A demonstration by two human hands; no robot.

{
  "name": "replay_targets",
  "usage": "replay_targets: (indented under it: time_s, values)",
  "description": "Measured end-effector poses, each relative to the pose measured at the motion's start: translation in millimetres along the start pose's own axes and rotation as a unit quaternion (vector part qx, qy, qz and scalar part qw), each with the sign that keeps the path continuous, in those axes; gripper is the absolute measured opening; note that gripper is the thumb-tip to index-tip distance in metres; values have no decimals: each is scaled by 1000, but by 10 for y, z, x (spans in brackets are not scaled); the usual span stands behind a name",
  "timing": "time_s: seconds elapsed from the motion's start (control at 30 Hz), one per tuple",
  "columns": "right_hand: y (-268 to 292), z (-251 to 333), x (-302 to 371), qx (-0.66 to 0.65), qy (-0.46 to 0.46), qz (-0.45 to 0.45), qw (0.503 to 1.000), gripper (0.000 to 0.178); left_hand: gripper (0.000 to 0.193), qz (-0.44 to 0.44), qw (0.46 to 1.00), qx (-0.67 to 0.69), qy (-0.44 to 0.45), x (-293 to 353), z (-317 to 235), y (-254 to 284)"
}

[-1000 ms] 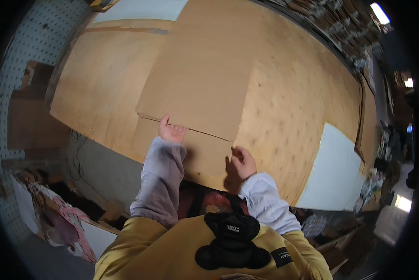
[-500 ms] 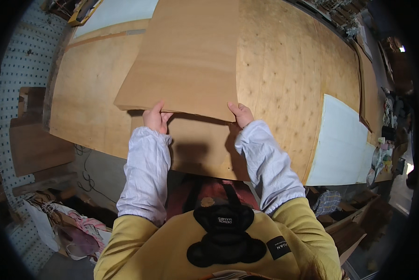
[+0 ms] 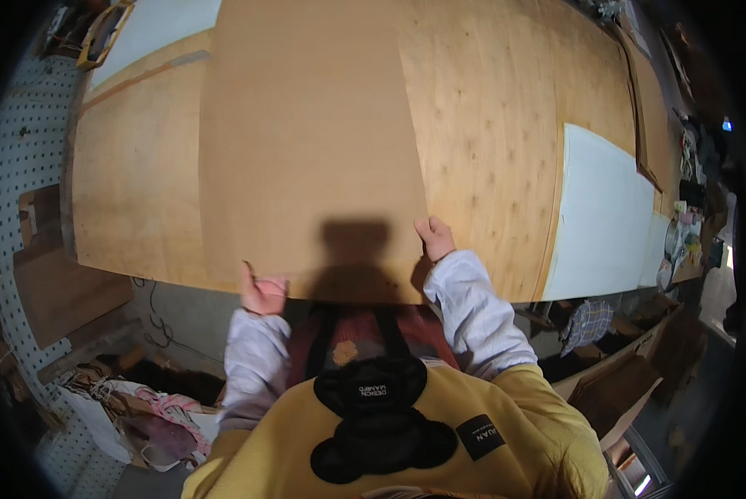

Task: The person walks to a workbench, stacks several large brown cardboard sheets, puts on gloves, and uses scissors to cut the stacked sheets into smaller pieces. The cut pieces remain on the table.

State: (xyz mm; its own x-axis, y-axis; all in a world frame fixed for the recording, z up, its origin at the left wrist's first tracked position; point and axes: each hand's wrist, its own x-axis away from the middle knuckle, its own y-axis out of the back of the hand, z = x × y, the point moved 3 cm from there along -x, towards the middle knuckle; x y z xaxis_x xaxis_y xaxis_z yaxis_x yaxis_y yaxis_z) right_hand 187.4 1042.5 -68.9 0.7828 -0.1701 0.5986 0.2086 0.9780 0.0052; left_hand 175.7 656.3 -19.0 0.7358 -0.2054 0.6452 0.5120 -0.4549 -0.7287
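Observation:
A large brown paper sheet lies mostly flat on the plywood tabletop, with its near end close to the table's front edge. My right hand is at the sheet's near right corner, thumb and fingers closed on its edge. By the near left corner is my left hand, its thumb stretched up and apart from the fingers. It seems to hold nothing; whether it touches the sheet I cannot tell. A dark shadow falls across the sheet between both hands.
A pale blue-white sheet lies on the table at the right, and another white sheet at the far left. Brown cardboard leans left of the table. Beside a plaid cloth, a box of brown pieces stands at lower right.
The brown sheet's near end has come down and toward me, covering the lower sheet seen before. My left hand has let go and moved nearer; the right hand has moved slightly nearer.

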Motion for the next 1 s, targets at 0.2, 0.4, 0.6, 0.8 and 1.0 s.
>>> replay_targets:
  time_s: [0.2, 0.4, 0.6, 0.8, 1.0]
  values:
    - [-10, 39, -52, -139, 30, 43, 989, 32, 43, -146, 952, -264, -39, -147, -776, 204]
    - [81, 212, -76, -120, 15, 151, 981, 44, 28, -211, 831, -512, -45, -550, -1013, 592]
    - [169, 156, -118, -145, 1, 202, 968, 55, 37, -146, 831, -532, -68, -733, -1091, 928]
    - [131, 255, -114, -64, -27, 159, 985, 50, 34, -194, 827, -518, -102, -721, -1022, 818]
    - [-92, 896, 274, 321, 324, -194, 869, 28, 33, -227, 786, -553, -160, -676, -920, 675]
